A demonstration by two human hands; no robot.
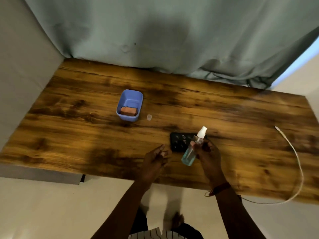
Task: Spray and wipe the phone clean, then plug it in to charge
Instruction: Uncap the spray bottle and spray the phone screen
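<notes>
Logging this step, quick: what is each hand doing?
Left hand: open, holding nothing.
Right hand: closed on the spray bottle, over the phone.

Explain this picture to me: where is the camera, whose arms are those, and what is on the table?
There is no machine here. A person wears the camera on their head, so you look down along their own bare arms. The right hand holds a spray bottle with bluish liquid, tilted over a dark phone lying flat on the wooden table. The left hand is open and holds nothing. Farther back stands a blue tub with a reddish sponge inside, and beside it a small clear cap. A white cable lies to the right.
</notes>
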